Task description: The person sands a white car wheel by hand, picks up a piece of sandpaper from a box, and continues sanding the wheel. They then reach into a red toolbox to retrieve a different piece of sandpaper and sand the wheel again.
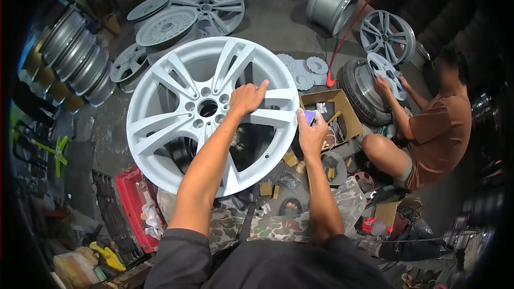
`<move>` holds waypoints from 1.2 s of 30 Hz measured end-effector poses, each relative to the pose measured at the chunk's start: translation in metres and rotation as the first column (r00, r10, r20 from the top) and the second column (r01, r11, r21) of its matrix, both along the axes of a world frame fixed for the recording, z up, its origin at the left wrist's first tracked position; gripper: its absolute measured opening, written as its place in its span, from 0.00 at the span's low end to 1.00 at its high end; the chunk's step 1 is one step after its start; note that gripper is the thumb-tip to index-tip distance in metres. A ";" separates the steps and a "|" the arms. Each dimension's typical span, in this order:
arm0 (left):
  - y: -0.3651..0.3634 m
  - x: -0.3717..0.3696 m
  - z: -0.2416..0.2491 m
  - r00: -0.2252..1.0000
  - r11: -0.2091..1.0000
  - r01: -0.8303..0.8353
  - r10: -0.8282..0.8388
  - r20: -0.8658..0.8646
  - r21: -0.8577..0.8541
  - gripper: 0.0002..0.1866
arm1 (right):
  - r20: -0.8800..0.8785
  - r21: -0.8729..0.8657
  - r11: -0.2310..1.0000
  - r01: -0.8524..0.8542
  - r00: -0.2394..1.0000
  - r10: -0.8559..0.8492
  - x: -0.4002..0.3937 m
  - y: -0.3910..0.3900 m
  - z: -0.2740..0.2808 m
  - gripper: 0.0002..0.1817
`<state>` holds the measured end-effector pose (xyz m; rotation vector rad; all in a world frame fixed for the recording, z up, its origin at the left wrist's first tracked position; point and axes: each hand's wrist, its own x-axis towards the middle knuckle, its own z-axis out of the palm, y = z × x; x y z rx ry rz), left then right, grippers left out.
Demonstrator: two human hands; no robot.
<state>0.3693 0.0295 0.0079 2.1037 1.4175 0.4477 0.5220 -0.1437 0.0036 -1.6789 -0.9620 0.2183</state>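
Observation:
A large alloy wheel (214, 83), coated pale grey-white, faces up in front of me with its split spokes spread around an open hub. My left hand (249, 98) is closed at a spoke on the right of the hub, thumb stretched out; its other fingers are partly hidden. At the wheel's right outer edge, my right hand (312, 135) pinches a purple piece of what looks like sandpaper (309, 117) against the rim lip. White dust marks the right fingertips.
A cardboard box (350, 115) of tools stands right of the wheel. Beyond it, a seated co-worker (441, 128) holds a grey wheel cover (386, 76) over a tyre (350, 83). More wheels (206, 8) stand behind; stacked rims (77, 56) and a red case (131, 203) lie left.

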 end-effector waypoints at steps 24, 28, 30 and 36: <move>0.003 0.000 0.005 0.999 1.000 0.005 -0.006 -0.046 -0.031 0.39 | -0.682 0.220 0.975 -0.029 0.710 0.175 -0.016 0.015 -0.035 0.13; 0.000 0.002 0.014 0.998 0.998 -0.013 0.008 -0.064 -0.067 0.38 | -0.596 -0.072 0.910 -0.409 0.749 0.289 -0.052 -0.097 -0.030 0.15; 0.001 0.001 0.012 0.995 0.995 -0.044 0.036 -0.093 -0.085 0.38 | -0.505 -0.097 0.869 -0.486 0.776 0.378 -0.048 -0.116 -0.032 0.13; 0.003 0.001 0.009 0.998 0.996 -0.036 0.032 -0.052 -0.079 0.38 | -0.828 -0.148 0.956 -0.252 0.561 0.020 -0.012 -0.095 -0.028 0.11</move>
